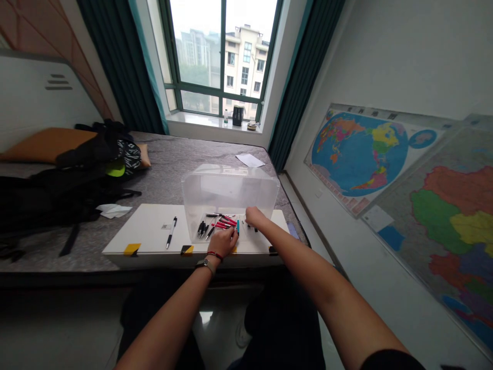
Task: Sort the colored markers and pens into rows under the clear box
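A clear plastic bin (229,195) lies tipped on a white board (148,231), its open side facing me. Inside its mouth lie several black pens (202,228) and red pens (222,223). My left hand (223,241) rests at the front of the bin with its fingers pinched on a teal pen (238,226). My right hand (254,217) reaches into the right side of the bin, fingers curled down over the pens; what it grips is too small to make out. One black pen (171,232) lies alone on the board to the left.
The board sits on a grey mattress (169,164). Black bags (65,180) and an orange cushion (46,144) lie at the left, crumpled white paper (113,209) beside them, a paper sheet (250,160) at the far edge. Maps (385,154) cover the right wall.
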Action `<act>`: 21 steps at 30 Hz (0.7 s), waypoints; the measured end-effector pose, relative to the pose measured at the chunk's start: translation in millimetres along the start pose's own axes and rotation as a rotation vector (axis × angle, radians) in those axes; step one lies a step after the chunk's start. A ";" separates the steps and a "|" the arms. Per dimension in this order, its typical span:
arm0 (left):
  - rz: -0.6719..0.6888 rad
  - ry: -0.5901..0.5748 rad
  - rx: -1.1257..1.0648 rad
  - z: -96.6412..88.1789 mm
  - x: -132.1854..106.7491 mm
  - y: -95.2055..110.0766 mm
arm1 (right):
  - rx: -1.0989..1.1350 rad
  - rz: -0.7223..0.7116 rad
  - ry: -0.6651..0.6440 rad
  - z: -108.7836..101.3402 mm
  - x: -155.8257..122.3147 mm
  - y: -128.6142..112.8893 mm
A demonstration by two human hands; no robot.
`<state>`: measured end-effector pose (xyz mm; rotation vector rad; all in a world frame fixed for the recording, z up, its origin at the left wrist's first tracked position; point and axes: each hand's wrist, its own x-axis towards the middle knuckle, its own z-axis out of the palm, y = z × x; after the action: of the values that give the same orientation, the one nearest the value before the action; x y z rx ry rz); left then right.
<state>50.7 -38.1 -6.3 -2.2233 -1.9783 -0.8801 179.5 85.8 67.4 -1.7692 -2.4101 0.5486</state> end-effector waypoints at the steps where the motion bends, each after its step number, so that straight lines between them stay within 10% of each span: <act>1: -0.011 -0.012 0.010 -0.4 0.1 0.6 | -0.041 -0.031 0.009 -5.6 1.1 0.9; 21: -0.004 -0.009 0.028 0.7 0.9 1.0 | -0.631 -0.422 -0.204 -13.0 20.8 3.3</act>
<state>52.0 -37.1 -6.1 -2.2127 -1.9871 -0.8399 179.6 109.1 75.6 -1.3180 -3.2300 -0.1043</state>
